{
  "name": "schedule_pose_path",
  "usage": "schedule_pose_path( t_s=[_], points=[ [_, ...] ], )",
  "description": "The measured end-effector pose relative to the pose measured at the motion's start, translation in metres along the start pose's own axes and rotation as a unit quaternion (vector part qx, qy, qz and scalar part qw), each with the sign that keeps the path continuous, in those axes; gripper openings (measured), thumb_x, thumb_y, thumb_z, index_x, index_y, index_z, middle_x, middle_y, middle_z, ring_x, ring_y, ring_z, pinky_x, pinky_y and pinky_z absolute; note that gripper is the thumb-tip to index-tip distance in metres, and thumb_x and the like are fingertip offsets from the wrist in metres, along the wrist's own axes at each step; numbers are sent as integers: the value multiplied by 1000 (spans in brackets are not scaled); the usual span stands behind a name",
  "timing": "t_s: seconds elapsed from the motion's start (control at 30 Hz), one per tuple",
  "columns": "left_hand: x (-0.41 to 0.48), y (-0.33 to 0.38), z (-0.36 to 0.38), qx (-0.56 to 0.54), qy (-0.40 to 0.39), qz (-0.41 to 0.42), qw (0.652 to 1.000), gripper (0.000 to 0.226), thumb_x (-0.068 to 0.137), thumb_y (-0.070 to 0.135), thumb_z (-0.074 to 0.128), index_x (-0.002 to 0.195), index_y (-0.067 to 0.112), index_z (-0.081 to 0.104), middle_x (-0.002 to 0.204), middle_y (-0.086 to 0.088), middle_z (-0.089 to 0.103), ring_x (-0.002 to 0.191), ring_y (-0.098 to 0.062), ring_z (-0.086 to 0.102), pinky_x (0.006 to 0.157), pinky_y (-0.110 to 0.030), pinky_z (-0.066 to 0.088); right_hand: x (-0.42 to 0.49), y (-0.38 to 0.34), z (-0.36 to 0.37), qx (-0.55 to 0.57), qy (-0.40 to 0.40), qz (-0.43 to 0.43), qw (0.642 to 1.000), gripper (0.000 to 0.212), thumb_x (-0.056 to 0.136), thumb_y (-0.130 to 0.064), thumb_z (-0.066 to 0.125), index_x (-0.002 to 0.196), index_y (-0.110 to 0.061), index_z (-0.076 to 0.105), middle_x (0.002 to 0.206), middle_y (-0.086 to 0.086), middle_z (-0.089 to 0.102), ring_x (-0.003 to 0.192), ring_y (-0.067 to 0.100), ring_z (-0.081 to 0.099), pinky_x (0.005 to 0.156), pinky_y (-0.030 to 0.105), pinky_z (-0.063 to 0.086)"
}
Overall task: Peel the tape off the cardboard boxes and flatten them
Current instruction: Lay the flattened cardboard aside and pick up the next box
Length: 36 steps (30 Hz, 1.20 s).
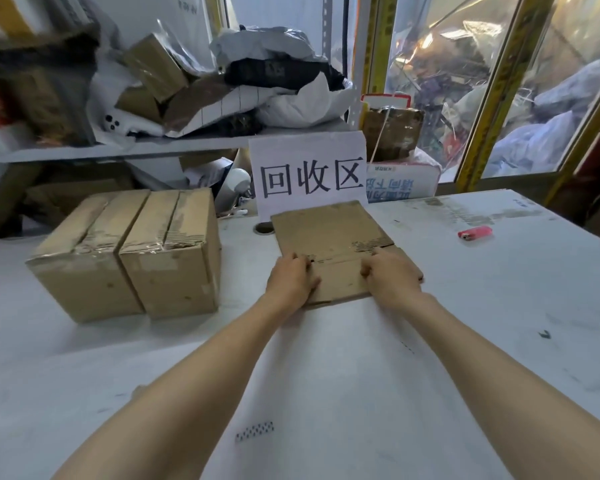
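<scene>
Both the left hand [293, 278] and the right hand [392, 277] lie on the near half of the flattened box [329, 226] with their fingers bent onto the cardboard. I cannot tell whether either pinches tape or only presses. The flattened box lies on the white desk [465, 323], before a paper sign [309, 171]. Two taped boxes [174, 271] stand touching at left. A pink lighter [475, 233] lies well to the right.

Resting left hand [293, 280] and right hand [390, 277] on the near part of a flattened box [326, 230] lying on the table [465, 306] before a paper sign [309, 168]; flanking it, two touching boxes [84, 268] [174, 268] left, a lighter [474, 233] right.
</scene>
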State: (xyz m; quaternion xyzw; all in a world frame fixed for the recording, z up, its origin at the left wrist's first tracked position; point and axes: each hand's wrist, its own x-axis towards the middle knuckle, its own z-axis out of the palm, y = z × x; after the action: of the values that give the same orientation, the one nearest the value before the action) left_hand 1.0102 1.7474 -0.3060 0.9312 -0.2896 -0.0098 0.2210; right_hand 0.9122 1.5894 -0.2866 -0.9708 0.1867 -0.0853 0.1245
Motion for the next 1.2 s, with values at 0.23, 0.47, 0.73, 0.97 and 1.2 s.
schedule_pose_path(
  t_s=[0.23, 0.47, 0.73, 0.97, 1.2],
  points=[
    [-40, -17, -83, 190, 59, 88, 976, 41, 88, 12, 57, 129, 11, 54, 131, -8, 51, 122, -27, 45, 91, -36, 42, -9, -85, -26, -95, -82, -37, 991, 13, 83, -18, 55, 88, -17, 44, 108, 7, 55, 93, 27, 52, 69, 32, 37],
    [-79, -72, -177, 260, 138, -96, 951, 48, 95, 35, 48, 134, 6, 45, 133, -21, 44, 122, -35, 40, 101, -39, 35, -5, -214, -26, 115, 2, -160, 980, 45, 80, -24, 63, 121, -9, 50, 122, 11, 54, 111, 31, 54, 86, 43, 51],
    [-94, -109, -180, 83, 42, -28, 995, 63, 84, 24, 63, 142, 13, 39, 132, -13, 39, 124, -34, 37, 106, -38, 34, -3, -262, -7, 368, -77, -21, 927, 42, 92, -36, 57, 126, -11, 53, 122, 11, 59, 112, 32, 56, 89, 40, 49],
    [-125, -92, -200, -290, 113, -99, 945, 54, 89, 32, 68, 132, 7, 47, 129, -10, 57, 112, -22, 57, 95, -36, 49, -47, -239, -29, 493, 13, 64, 868, 36, 84, -21, 71, 115, -9, 59, 111, 9, 68, 101, 25, 65, 94, 46, 51],
    [-198, -80, -242, -500, 146, -9, 853, 64, 74, 24, 84, 121, 20, 41, 108, -6, 62, 85, -9, 70, 67, -24, 57, -139, -247, -92, 544, -5, -66, 836, 111, 53, 0, 86, 145, -21, 27, 119, 11, 56, 105, 26, 61, 77, 37, 57]
  ],
)
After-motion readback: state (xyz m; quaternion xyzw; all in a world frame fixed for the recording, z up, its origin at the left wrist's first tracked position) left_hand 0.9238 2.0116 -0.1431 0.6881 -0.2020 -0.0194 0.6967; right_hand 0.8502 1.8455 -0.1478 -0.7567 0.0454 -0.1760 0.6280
